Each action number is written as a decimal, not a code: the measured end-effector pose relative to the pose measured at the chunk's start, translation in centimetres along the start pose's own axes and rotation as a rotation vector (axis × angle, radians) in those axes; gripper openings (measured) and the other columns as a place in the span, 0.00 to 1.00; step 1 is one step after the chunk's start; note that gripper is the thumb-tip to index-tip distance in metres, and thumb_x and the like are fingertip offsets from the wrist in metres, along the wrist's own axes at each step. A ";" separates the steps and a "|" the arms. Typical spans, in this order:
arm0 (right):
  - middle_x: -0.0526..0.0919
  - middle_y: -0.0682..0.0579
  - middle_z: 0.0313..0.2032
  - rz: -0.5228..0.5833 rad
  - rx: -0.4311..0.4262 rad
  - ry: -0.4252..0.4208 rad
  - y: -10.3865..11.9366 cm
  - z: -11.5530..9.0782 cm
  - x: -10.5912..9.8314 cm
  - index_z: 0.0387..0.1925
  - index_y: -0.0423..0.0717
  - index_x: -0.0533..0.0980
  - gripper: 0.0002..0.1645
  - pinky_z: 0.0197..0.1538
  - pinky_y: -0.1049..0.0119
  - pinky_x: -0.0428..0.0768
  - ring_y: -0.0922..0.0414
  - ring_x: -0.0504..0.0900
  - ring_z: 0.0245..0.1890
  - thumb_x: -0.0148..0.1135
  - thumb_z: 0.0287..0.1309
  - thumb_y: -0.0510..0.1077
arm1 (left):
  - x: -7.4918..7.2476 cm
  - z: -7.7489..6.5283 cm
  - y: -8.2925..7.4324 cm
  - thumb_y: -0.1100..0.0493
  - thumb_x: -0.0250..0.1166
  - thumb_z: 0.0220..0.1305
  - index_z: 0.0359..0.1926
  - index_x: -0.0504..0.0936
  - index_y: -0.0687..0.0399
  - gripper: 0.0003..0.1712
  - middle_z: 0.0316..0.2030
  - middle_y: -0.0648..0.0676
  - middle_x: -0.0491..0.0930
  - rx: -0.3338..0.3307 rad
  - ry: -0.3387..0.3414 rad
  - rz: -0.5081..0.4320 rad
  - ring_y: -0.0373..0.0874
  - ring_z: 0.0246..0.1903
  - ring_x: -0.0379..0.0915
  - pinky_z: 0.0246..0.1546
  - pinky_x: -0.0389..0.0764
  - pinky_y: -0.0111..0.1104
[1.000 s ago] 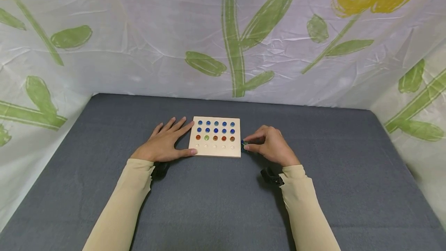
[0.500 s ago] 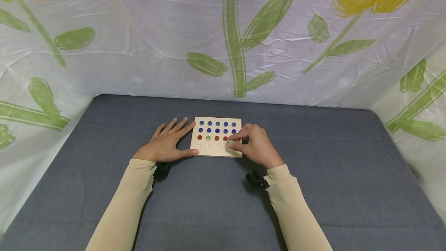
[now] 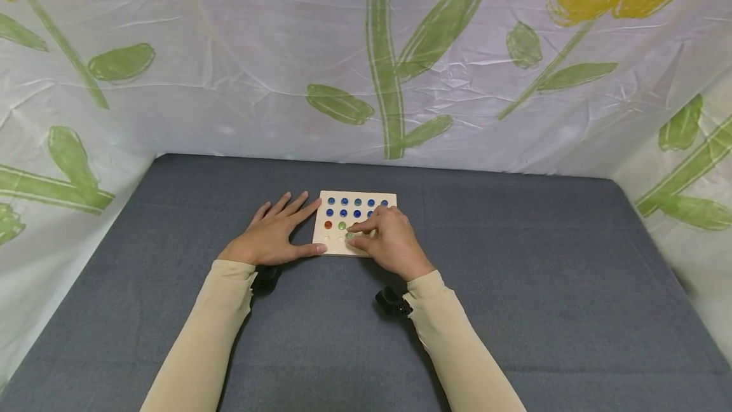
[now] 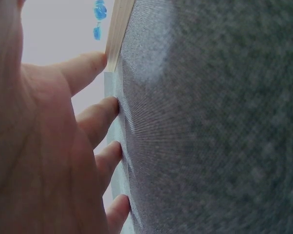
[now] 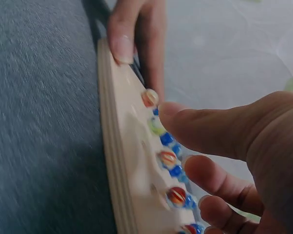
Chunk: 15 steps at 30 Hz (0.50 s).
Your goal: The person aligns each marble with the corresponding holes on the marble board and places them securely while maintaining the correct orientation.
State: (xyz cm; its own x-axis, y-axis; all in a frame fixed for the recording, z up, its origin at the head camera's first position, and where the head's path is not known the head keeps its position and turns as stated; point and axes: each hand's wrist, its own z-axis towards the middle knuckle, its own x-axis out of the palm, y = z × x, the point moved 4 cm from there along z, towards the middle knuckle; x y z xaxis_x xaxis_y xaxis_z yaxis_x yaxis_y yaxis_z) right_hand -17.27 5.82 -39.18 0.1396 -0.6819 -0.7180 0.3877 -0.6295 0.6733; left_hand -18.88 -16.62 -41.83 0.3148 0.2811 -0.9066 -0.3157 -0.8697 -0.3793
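Observation:
A pale wooden board (image 3: 336,250) with rows of round hollows lies on the table. Its two far rows hold blue marbles (image 3: 344,213). In the third row sit an orange-red marble (image 3: 328,225), a light green marble (image 3: 342,226) and more reddish marbles (image 5: 176,195). My left hand (image 3: 269,237) rests flat and spread at the board's left side, its thumb and index fingertip on the edge. Thumb and forefinger of my right hand (image 3: 391,243) pinch a greenish marble (image 3: 349,235) low over the near row. That hand covers the board's right part in the head view.
A dark grey cloth (image 3: 320,336) covers the table. Behind and at both sides hangs a white sheet (image 3: 240,81) with painted flowers. Each wrist wears a black camera (image 3: 393,302).
From beside the board's right edge, my right hand has moved left over the board, carrying the pinched marble to the near row. The left hand has stayed in place.

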 end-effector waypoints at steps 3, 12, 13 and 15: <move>0.78 0.55 0.25 -0.025 -0.002 -0.001 0.4 0.3 0.6 0.39 0.49 0.91 0.09 0.38 0.58 0.71 0.58 0.68 0.26 0.78 0.54 0.43 | 0.0 0.0 0.0 0.25 0.61 0.61 0.81 0.52 0.44 0.57 0.80 0.59 0.47 0.002 -0.002 0.001 0.64 0.78 0.35 0.72 0.37 0.64; 0.80 0.54 0.25 -0.079 -0.025 0.007 1.7 1.0 1.9 0.40 0.50 0.91 0.10 0.54 0.52 0.76 0.57 0.71 0.26 0.78 0.55 0.45 | -0.1 -0.1 0.0 0.24 0.61 0.61 0.81 0.52 0.44 0.57 0.80 0.59 0.46 0.002 0.003 -0.003 0.64 0.78 0.35 0.72 0.37 0.64; 0.80 0.54 0.25 -0.084 -0.024 0.011 1.8 1.0 2.0 0.40 0.50 0.91 0.10 0.49 0.55 0.76 0.57 0.71 0.26 0.78 0.55 0.45 | -0.1 -0.1 0.0 0.25 0.61 0.61 0.81 0.52 0.44 0.57 0.80 0.59 0.46 0.002 0.002 -0.003 0.64 0.78 0.35 0.72 0.37 0.64; 0.80 0.54 0.25 -0.093 -0.023 0.020 1.9 1.1 2.3 0.40 0.51 0.91 0.10 0.39 0.59 0.72 0.58 0.71 0.26 0.78 0.55 0.45 | -0.1 -0.1 0.1 0.25 0.61 0.62 0.81 0.52 0.44 0.57 0.80 0.59 0.46 0.003 0.000 -0.002 0.63 0.78 0.36 0.73 0.37 0.63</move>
State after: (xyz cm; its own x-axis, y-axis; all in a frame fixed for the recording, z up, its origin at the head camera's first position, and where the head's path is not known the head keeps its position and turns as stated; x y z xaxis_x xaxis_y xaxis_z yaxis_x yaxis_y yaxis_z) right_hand -17.21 2.64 -39.33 0.1198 -0.6132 -0.7808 0.4209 -0.6809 0.5993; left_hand -18.88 -16.72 -41.75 0.3156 0.2833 -0.9056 -0.3177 -0.8678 -0.3821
